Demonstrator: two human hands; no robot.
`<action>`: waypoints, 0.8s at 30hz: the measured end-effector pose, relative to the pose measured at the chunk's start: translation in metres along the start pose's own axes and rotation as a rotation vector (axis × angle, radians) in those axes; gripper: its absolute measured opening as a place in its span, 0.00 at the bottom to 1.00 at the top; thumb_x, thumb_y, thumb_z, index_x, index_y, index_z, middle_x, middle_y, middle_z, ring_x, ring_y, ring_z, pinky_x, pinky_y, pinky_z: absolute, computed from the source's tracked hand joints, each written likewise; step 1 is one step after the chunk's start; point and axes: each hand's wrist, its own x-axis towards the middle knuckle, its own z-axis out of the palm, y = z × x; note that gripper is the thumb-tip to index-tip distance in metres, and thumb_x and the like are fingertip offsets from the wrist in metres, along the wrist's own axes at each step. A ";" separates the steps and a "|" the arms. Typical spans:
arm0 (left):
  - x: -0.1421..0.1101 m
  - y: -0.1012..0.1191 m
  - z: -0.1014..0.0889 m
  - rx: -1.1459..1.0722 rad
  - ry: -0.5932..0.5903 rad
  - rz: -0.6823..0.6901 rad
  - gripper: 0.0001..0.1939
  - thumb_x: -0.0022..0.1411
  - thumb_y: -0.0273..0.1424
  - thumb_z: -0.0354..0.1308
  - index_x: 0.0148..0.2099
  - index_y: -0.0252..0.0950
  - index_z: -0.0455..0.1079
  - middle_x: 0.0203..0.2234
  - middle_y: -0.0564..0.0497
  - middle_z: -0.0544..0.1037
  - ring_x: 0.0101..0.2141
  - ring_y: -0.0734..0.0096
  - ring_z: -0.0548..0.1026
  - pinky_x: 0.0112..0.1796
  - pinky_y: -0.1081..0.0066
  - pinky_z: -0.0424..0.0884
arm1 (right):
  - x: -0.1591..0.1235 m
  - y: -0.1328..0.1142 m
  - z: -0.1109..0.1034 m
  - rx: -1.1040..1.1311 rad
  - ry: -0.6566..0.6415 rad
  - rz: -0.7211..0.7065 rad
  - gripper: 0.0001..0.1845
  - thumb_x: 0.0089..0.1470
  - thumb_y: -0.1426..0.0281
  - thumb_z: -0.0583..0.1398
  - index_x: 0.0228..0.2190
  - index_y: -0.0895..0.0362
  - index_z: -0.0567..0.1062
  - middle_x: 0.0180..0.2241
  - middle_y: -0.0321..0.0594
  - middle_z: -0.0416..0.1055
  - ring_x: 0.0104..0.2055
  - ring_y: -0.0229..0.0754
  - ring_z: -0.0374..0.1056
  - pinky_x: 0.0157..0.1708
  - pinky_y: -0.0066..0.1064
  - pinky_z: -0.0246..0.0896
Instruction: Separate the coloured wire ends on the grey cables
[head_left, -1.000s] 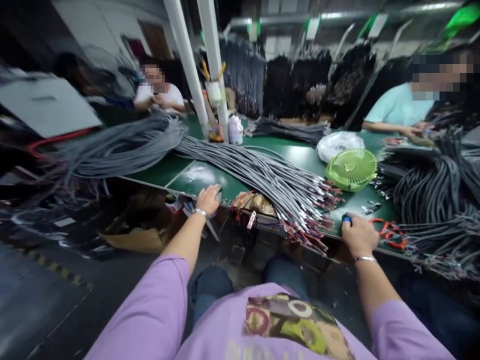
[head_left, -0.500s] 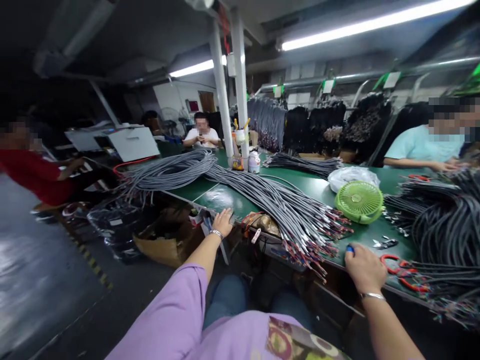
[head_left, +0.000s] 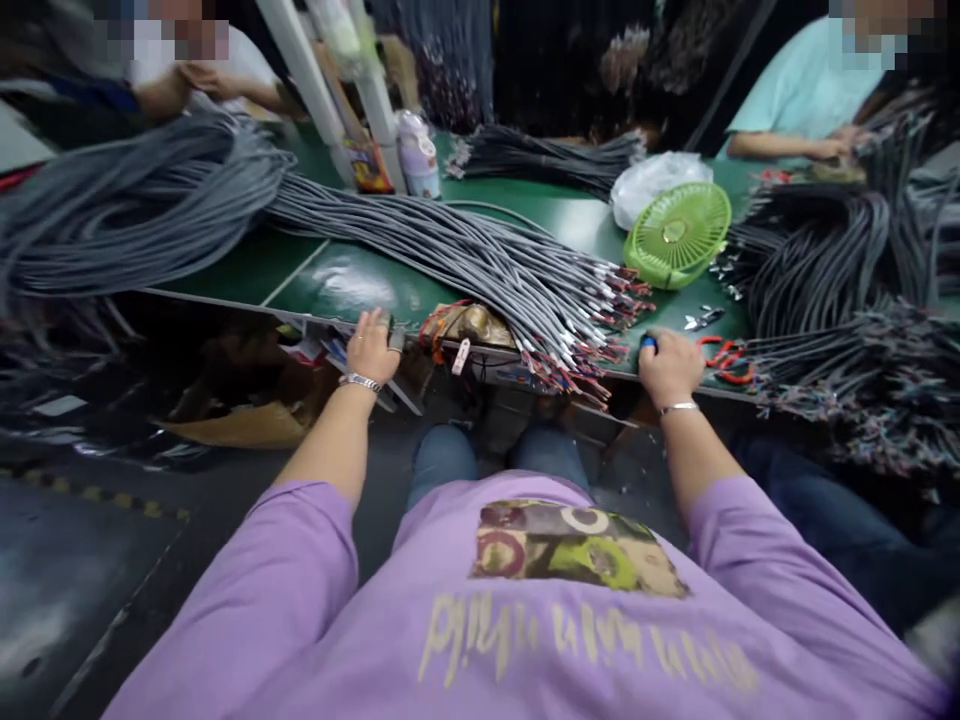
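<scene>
My left hand (head_left: 373, 348) rests at the front edge of the green table (head_left: 337, 280), fingers stretched forward and nothing visibly gripped. Something dark grey shows at its fingertips, too blurred to name. Farther right, my right hand (head_left: 671, 365) leans on the same edge with its fingers curled. A small blue thing (head_left: 649, 344) shows at its thumb side; I cannot tell whether it is held or worn. Between my hands lies a bundle of grey cables (head_left: 480, 250), with white sleeves and coloured wire ends hanging over the edge. Red-handled pliers (head_left: 726, 360) lie beside my right hand.
A coiled cable bundle (head_left: 150, 200) lies left. A green fan (head_left: 679, 235), a plastic bag (head_left: 660, 185) and cutters (head_left: 703, 318) sit on the right, near more cables (head_left: 825, 250). A bottle (head_left: 418, 155) stands by the post. Two people sit across the table.
The view has tilted down and moved closer to the table, showing more of my purple shirt. Both hands stay at the table edge, and the cables lie as before.
</scene>
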 end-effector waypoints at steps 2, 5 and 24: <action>0.000 0.000 -0.002 0.006 -0.015 0.008 0.28 0.66 0.33 0.47 0.63 0.20 0.54 0.64 0.36 0.56 0.64 0.52 0.50 0.60 0.52 0.51 | 0.000 0.000 0.000 0.008 -0.015 0.013 0.21 0.55 0.67 0.50 0.44 0.59 0.77 0.44 0.48 0.73 0.44 0.49 0.65 0.42 0.37 0.54; -0.003 0.002 -0.006 0.044 -0.027 0.004 0.29 0.66 0.35 0.46 0.63 0.22 0.55 0.65 0.37 0.55 0.64 0.52 0.50 0.60 0.49 0.51 | 0.000 -0.001 -0.002 0.020 -0.021 0.032 0.20 0.55 0.68 0.51 0.44 0.59 0.77 0.43 0.49 0.73 0.44 0.50 0.65 0.42 0.37 0.55; 0.005 -0.004 -0.025 0.133 -0.016 0.085 0.27 0.62 0.38 0.45 0.62 0.34 0.61 0.58 0.40 0.68 0.58 0.51 0.64 0.59 0.48 0.53 | -0.006 -0.003 0.001 -0.025 0.037 -0.004 0.18 0.56 0.69 0.52 0.44 0.60 0.77 0.47 0.45 0.74 0.48 0.46 0.68 0.47 0.35 0.59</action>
